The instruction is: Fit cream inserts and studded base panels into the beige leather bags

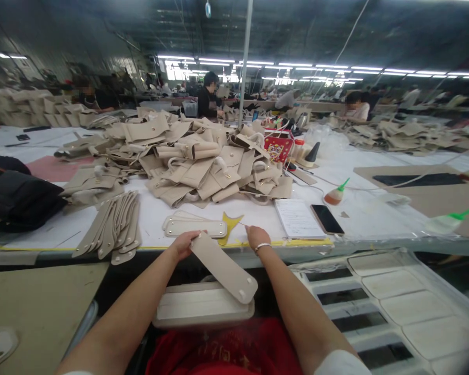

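My left hand point(185, 245) is closed on one end of a beige leather-like panel point(222, 268) with rounded corners and small white dots at its lower end. Below that panel, a stack of pale panels point(203, 307) rests above my lap. My right hand point(258, 237) is closed at the table edge, and a thin pointed tool point(242, 224) sticks out from its fingers; its handle is hidden. Between my hands on the table lies a yellow forked piece point(230, 227). Behind my left hand are a few pale studded panels point(195, 227) that overlap.
A large heap of beige bag parts point(211, 161) covers the table's middle. Fanned studded strips point(111, 224) overhang the edge at left. To the right lie a notebook point(299, 219), a phone point(327, 219) and a green-tipped glue bottle point(335, 194). A white slatted rack point(398, 297) stands lower right.
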Tool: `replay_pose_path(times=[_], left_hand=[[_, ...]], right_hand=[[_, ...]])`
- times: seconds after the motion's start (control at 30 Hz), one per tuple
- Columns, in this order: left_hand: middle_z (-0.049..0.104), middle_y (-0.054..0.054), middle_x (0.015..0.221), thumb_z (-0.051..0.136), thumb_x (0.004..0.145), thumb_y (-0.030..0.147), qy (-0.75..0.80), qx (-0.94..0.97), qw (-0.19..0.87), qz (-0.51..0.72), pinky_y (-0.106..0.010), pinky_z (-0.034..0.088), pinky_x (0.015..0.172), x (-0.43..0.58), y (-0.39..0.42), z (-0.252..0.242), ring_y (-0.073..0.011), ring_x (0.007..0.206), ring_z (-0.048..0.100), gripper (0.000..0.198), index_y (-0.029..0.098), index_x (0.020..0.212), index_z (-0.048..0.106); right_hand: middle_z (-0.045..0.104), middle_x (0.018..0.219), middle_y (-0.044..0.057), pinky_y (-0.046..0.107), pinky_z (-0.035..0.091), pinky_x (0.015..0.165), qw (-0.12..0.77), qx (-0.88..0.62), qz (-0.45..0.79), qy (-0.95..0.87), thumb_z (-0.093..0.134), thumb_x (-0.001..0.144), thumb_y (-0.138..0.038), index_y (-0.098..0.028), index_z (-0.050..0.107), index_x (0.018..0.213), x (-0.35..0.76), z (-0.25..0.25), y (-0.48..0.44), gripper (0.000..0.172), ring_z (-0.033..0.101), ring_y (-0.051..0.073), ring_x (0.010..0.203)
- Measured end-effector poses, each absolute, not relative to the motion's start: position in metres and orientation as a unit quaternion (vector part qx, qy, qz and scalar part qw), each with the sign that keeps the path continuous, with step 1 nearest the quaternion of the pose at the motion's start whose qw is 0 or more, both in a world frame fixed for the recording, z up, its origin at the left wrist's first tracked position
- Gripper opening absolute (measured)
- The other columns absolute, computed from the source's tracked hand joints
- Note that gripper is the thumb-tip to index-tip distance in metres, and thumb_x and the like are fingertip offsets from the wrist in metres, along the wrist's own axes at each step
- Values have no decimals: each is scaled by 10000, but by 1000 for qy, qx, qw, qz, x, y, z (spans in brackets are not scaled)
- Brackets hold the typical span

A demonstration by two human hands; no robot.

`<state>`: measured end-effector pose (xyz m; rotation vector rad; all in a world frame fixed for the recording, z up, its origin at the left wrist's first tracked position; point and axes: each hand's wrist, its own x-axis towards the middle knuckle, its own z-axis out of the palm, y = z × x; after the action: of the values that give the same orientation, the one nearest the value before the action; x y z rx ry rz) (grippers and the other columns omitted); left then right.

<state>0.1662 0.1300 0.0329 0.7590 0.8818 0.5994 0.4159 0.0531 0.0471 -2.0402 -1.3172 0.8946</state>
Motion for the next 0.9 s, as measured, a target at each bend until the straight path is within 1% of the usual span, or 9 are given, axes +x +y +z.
replay_pose_path(times=[0.1, 0.23, 0.33, 0.4, 0.5, 0.57, 0.67, 0.8, 0.9], left_hand=[[677, -95, 780, 598, 722, 128, 414, 364, 788, 273, -250, 449, 607, 164, 132, 31, -152, 622, 587, 224, 60, 925, 665], [678, -102, 774, 599, 720, 109, 400, 383, 793, 254, -251, 457, 618, 165, 132, 40, -154, 632, 591, 202, 54, 902, 668], [675, -106, 744, 584, 734, 112, 387, 395, 798, 239, -258, 464, 608, 165, 131, 53, -160, 620, 595, 204, 42, 908, 664], [674, -99, 729, 557, 757, 122, 382, 400, 799, 236, -258, 470, 602, 160, 131, 66, -158, 609, 599, 238, 42, 962, 648], [685, -118, 821, 531, 792, 174, 361, 411, 804, 233, -273, 487, 652, 147, 129, 95, -171, 675, 622, 339, 51, 1101, 593], [677, -156, 911, 526, 805, 240, 320, 431, 814, 222, -305, 498, 690, 137, 121, 119, -208, 757, 635, 405, 41, 1157, 558], [673, -172, 941, 524, 808, 304, 264, 470, 805, 247, -311, 515, 668, 126, 94, 151, -223, 752, 641, 396, 34, 1090, 597], [692, -128, 876, 544, 791, 293, 257, 482, 771, 328, -294, 530, 592, 124, 42, 175, -202, 668, 646, 251, 80, 870, 651], [699, -89, 806, 545, 791, 323, 285, 442, 750, 400, -291, 533, 553, 121, 12, 177, -192, 621, 642, 218, 125, 782, 637]], right_hand=[[605, 847, 124, 405, 367, 876, 247, -833, 232, -436, 325, 914, -288, -150, 558, 681, 460, 43, -18, 358, 544, 243, 943], [627, 768, 121, 413, 407, 782, 183, -891, 179, -375, 244, 902, -356, -210, 551, 609, 477, 14, -138, 449, 588, 265, 803], [650, 848, 107, 387, 424, 812, 51, -862, 244, -442, 310, 866, -260, -252, 656, 796, 445, -26, -193, 354, 612, 248, 854], [625, 1034, 129, 360, 437, 830, 1, -851, 289, -438, 427, 795, -177, -237, 651, 1003, 418, -50, -203, 311, 606, 243, 946], [369, 1368, 185, 340, 427, 887, -2, -849, 307, -431, 614, 608, -70, -174, 445, 1303, 397, -63, -196, 724, 525, 277, 1110], [319, 1391, 204, 346, 389, 945, 11, -843, 303, -443, 681, 597, -152, -123, 398, 1329, 402, -50, -183, 786, 470, 295, 1168], [514, 1206, 178, 384, 358, 974, 79, -842, 260, -467, 481, 810, -429, -97, 522, 1192, 414, 2, -159, 507, 495, 274, 1127], [366, 1356, 147, 352, 395, 952, 429, -691, 163, -558, 473, 807, -502, -151, 312, 1340, 397, 91, -116, 658, 425, 222, 1197], [379, 1360, 108, 355, 354, 993, 452, -533, 298, -650, 544, 765, -520, -200, 380, 1306, 371, 126, -88, 650, 377, 216, 1236]])
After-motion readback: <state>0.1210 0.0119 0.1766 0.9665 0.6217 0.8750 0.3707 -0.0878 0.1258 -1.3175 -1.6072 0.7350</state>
